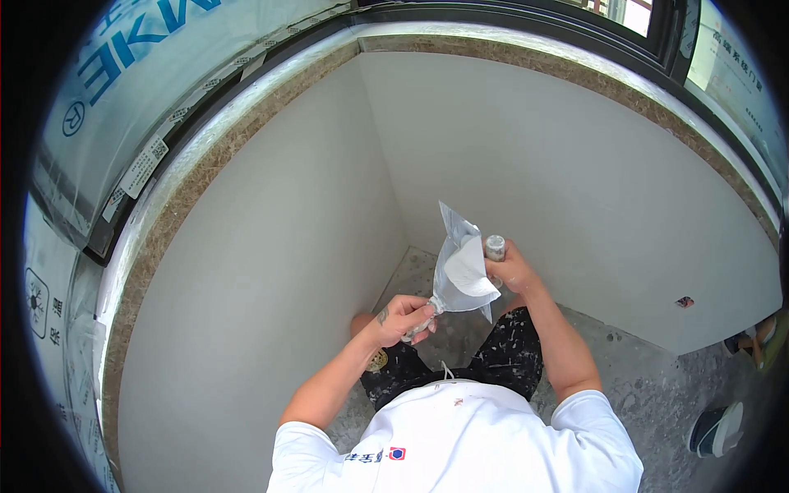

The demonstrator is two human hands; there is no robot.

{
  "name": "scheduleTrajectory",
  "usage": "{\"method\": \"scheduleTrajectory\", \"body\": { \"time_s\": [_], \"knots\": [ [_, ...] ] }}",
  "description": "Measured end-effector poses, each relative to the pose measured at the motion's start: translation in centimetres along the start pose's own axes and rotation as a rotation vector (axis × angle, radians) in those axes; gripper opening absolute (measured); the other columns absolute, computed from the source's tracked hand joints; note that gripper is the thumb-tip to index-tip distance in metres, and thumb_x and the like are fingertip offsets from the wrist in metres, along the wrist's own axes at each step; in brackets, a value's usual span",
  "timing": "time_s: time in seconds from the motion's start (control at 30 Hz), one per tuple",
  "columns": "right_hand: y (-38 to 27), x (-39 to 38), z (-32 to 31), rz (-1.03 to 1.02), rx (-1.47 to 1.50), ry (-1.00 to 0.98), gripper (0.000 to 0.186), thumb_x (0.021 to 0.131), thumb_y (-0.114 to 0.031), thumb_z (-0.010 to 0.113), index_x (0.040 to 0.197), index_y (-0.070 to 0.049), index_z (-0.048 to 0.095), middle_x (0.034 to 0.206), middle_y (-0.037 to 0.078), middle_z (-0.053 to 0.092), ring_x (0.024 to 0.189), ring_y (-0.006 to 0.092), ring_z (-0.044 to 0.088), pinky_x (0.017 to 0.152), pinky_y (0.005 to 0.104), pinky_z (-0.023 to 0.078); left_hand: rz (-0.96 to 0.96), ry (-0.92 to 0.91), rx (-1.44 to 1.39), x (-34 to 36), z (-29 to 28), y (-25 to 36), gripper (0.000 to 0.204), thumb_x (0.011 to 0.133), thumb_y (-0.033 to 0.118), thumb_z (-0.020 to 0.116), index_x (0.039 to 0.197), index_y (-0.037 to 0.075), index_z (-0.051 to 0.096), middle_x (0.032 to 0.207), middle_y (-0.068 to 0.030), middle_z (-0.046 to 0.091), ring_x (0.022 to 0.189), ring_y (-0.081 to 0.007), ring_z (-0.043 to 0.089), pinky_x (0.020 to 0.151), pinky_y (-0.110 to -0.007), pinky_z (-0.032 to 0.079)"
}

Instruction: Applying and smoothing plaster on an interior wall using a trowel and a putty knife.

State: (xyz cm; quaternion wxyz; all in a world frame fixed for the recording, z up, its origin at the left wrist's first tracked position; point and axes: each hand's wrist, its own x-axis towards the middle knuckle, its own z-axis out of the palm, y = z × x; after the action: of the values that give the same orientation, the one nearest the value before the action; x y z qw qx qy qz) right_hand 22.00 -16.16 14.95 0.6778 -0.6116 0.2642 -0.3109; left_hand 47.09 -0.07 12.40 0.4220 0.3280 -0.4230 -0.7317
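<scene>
Hands meet in a white-walled corner: the left hand, fingers curled shut, pinches the narrow bottom tip of a clear, cone-shaped plastic bag of white paste, while the right hand clasps its upper edge and a small grey-capped tube, apparently steadying both.

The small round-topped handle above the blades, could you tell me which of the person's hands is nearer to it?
Right. The right hand grips the small round-topped handle; the left hand is lower down, at the other handle.

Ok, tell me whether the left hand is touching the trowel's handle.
Touching. The head view shows the left hand with its fingers wrapped around the trowel's handle; no gap between them.
</scene>
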Motion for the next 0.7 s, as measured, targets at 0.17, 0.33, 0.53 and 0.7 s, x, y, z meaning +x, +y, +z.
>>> {"method": "scheduleTrajectory", "body": {
  "time_s": [0.17,0.33,0.53,0.7],
  "knots": [
    [-1.2,-2.9,-2.9,0.149,-0.391,0.038,0.016,0.090,-0.017,0.074,0.090,-0.006,0.063,0.072,0.001,0.062,0.060,0.0082,0.055,0.053,0.0262,0.043,0.045,0.070,-0.105,-1.8,0.3,3.6,0.029,0.103,0.030,0.059,0.101,0.001,0.065,0.080,-0.0050,0.066,0.056,-0.0086,0.056,0.048,-0.023,0.044],
    [-3.6,-5.4,-1.8,0.115,0.131,0.042,0.038,0.099,-0.041,0.063,0.091,-0.004,0.062,0.067,0.002,0.058,0.056,0.0111,0.052,0.053,0.0292,0.044,0.144,0.384,0.076,-1.6,0.2,6.5,0.028,0.103,0.029,0.059,0.106,0.002,0.065,0.078,-0.0039,0.066,0.054,-0.0075,0.056,0.046,-0.022,0.045],
    [-6.6,-4.9,1.8,0.075,0.038,0.097,0.064,0.102,-0.064,0.038,0.083,-0.005,0.055,0.062,0.002,0.051,0.051,0.0115,0.048,0.051,0.0282,0.042,0.232,0.512,0.305,0.5,1.6,7.8,0.028,0.102,0.031,0.060,0.107,0.004,0.065,0.077,-0.0019,0.065,0.052,-0.0069,0.057,0.045,-0.022,0.044],
    [-7.0,-4.9,4.0,0.099,-0.229,0.138,0.057,0.106,-0.055,0.041,0.084,-0.004,0.056,0.061,0.001,0.051,0.053,0.0098,0.049,0.052,0.0279,0.043,0.325,0.488,0.292,1.9,0.8,11.0,0.026,0.102,0.030,0.061,0.100,0.004,0.065,0.078,-0.0017,0.066,0.052,-0.0069,0.057,0.045,-0.022,0.044]
  ]
}}
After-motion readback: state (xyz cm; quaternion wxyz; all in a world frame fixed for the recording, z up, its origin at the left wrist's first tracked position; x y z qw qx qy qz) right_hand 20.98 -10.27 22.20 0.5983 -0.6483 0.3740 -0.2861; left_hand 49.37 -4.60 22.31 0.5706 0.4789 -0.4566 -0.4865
